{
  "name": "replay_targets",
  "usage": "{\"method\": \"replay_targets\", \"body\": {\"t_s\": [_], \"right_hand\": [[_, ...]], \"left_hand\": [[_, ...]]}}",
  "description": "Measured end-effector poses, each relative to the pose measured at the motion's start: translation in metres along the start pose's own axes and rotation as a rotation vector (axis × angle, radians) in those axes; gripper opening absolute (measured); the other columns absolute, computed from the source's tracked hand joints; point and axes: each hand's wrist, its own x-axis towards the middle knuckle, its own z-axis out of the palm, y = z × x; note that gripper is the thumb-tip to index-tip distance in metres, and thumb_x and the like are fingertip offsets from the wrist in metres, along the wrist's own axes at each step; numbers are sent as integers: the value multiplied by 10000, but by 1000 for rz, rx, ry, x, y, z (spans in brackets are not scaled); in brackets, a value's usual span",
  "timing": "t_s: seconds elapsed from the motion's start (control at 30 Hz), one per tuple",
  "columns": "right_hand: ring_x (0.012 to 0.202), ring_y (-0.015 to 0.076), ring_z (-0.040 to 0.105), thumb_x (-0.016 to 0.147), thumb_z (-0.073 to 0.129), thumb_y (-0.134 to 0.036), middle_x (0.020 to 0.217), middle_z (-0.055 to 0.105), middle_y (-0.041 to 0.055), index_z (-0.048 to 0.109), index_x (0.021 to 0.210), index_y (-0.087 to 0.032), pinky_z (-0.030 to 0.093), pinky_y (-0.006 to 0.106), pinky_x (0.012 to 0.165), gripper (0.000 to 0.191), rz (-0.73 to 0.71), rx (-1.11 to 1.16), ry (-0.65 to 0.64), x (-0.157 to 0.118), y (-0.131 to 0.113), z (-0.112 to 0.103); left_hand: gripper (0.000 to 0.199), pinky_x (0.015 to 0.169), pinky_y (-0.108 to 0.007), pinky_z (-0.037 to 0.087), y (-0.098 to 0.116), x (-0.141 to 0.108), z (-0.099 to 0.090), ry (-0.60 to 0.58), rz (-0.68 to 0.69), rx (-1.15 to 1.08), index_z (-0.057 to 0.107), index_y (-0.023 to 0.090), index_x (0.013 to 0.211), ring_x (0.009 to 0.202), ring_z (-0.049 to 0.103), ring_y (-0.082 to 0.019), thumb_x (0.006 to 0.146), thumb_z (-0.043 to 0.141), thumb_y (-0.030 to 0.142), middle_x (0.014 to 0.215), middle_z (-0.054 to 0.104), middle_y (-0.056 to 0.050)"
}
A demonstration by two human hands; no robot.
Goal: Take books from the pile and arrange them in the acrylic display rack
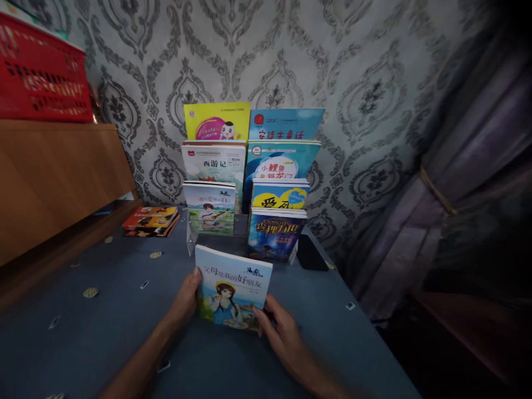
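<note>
A light blue book [233, 291] with a girl in a yellow hat on its cover is held up in front of the book rack. My left hand [187, 293] grips its left edge, the thumb near the cover's edge. On the right side, my right hand [280, 324] holds the lower corner between thumb and fingers. Behind it, books stand in two tiered columns. At the front of the left column is a book with a guitar player [210, 210]; a dark blue book [274, 235] fronts the right column. The rack's clear side [190, 238] shows at the left.
Orange books [150, 220] lie flat at the back left of the dark tabletop [116, 327]. A black flat object [311, 253] lies right of the rack. A red basket [45, 72] sits on a wooden cabinet [62, 177] at left. A purple curtain [415, 221] hangs at right.
</note>
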Motion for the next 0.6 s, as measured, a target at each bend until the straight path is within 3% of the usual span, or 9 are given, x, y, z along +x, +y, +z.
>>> {"method": "replay_targets", "body": {"t_s": [0.13, 0.27, 0.37, 0.47, 0.6], "right_hand": [[685, 170, 631, 1006, 454, -472, 892, 710, 50, 634, 1042, -210, 536, 267, 630, 319, -9, -22, 8, 1, -5, -2], [724, 182, 645, 1010, 444, -467, 838, 694, 44, 626, 992, -206, 537, 268, 657, 318, -15, -33, 6, 1, -7, -2], [667, 168, 616, 1015, 440, -470, 791, 667, 31, 622, 978, -201, 518, 262, 622, 327, -23, -28, 8, 1, -6, -2], [617, 153, 590, 1016, 436, -486, 784, 663, 26, 620, 987, -200, 503, 258, 587, 341, -3, -11, -7, 0, -3, -1], [662, 174, 623, 1003, 461, -499, 758, 658, 23, 611, 963, -206, 517, 269, 600, 331, 10, -18, -6, 0, 2, 1]], "left_hand": [[618, 968, -423, 566, -3, 2, -1, 53, 61, 17, 713, 159, 1109, 1165, 675, -334, 818, 640, 699, 1078, 783, -120], [564, 969, -414, 568, -4, 1, 2, 82, 71, 17, 726, 171, 1069, 1159, 679, -322, 840, 630, 678, 1053, 789, -109], [586, 928, -413, 586, -1, -3, 5, 89, 79, 8, 737, 154, 984, 1095, 704, -331, 764, 708, 696, 972, 795, -118], [628, 833, -409, 611, 5, -8, 11, 40, 57, 50, 745, 125, 878, 970, 736, -343, 646, 796, 707, 875, 792, -136], [548, 729, -356, 610, 14, -13, 15, -64, 60, 141, 769, 130, 846, 818, 753, -299, 626, 846, 626, 860, 795, -131]]}}
